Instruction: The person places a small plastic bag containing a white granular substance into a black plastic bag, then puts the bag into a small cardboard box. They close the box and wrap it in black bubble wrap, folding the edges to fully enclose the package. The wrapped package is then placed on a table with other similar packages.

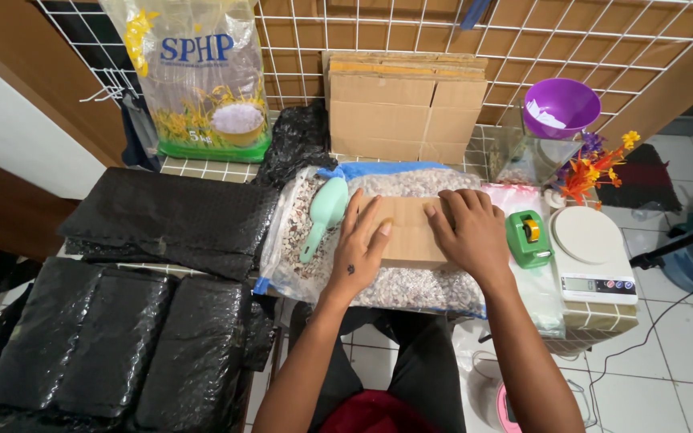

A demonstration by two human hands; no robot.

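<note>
Both my hands press flat on a small brown cardboard box (407,227) that lies on top of a large clear bag of pale gravel-like grains (411,287). My left hand (360,243) covers the box's left edge, fingers spread. Over the right part of the box lies my right hand (469,230), fingers pointing away from me. A mint green plastic scoop (323,215) rests on the bag just left of my left hand.
Black bubble-wrap sheets (166,216) pile up at the left. A green tape dispenser (528,237) and a white kitchen scale (591,252) stand right of the box. Behind are flat cardboard boxes (403,108), a rice sack (202,76), a purple bowl (561,106) and orange artificial flowers (591,171).
</note>
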